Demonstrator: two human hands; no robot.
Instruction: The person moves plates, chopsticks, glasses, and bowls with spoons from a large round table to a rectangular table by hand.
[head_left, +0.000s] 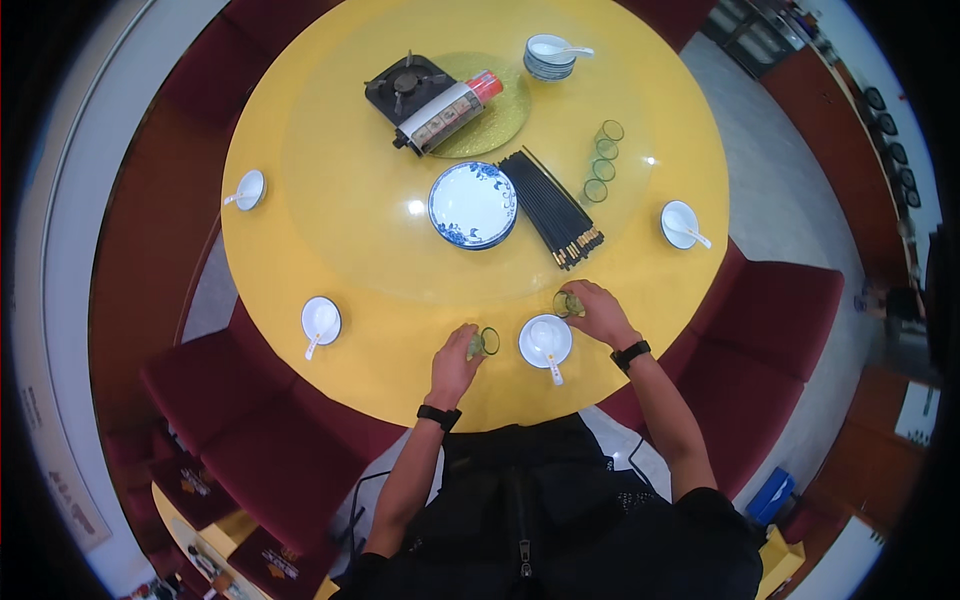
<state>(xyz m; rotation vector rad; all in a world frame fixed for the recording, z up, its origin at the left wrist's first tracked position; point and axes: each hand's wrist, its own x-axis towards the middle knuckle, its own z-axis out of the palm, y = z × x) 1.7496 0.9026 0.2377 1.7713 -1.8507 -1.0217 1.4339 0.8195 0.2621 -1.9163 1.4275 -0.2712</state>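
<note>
Between the thumb and fingers of my left hand (451, 361) is a green-tinted drinking glass (489, 342), low over the front of the round yellow table (397, 375). A second green glass (565, 304) is gripped by my right hand (600, 313). Whether either glass touches the tabletop, I cannot tell. Just below the right-hand glass stands a white bowl (531, 352) with a blue rim, and a white soup spoon (553, 364) lies in it, handle towards me. Beyond my hands are a stack of blue-and-white plates (471, 210) and a bundle of black chopsticks (547, 202) with gold ends.
Several green glasses (604, 171) stand in a row at the right. Bowls with spoons sit at the left (320, 319), far left (253, 187) and right (677, 219). Further back are a portable gas stove (427, 97) and stacked bowls (547, 67). Dark red chairs (262, 420) flank me.
</note>
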